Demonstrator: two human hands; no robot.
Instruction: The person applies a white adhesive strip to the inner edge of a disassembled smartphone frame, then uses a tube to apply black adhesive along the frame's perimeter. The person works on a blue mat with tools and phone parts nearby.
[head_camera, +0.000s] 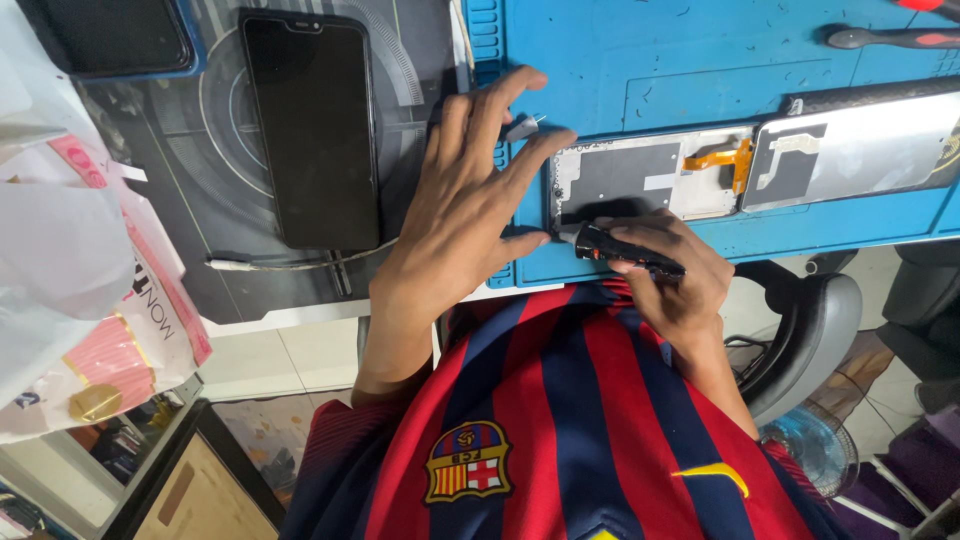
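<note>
Lying opened beside the splayed, empty left hand (460, 200), the phone frame (640, 180) is worked with a small screwdriver (625, 250) clamped in the right hand (670, 275); reassembly is judged outstanding.

Opened phone on a work mat, hands at its near end

The work mat (650, 60) lies on the counter (300, 312), with the opened phone frame (640, 180) across its near part and a detached panel (860, 150) just to the frame's right. The left hand (465, 205) spreads over the mat's left edge; the right hand (670, 275) holds a small tool (615, 248) at the frame's near left corner. A whole phone (312, 130) lies left of the mat, a bag (70, 270) farther left. A screwdriver (890, 38) rests at the mat's far right.
</note>
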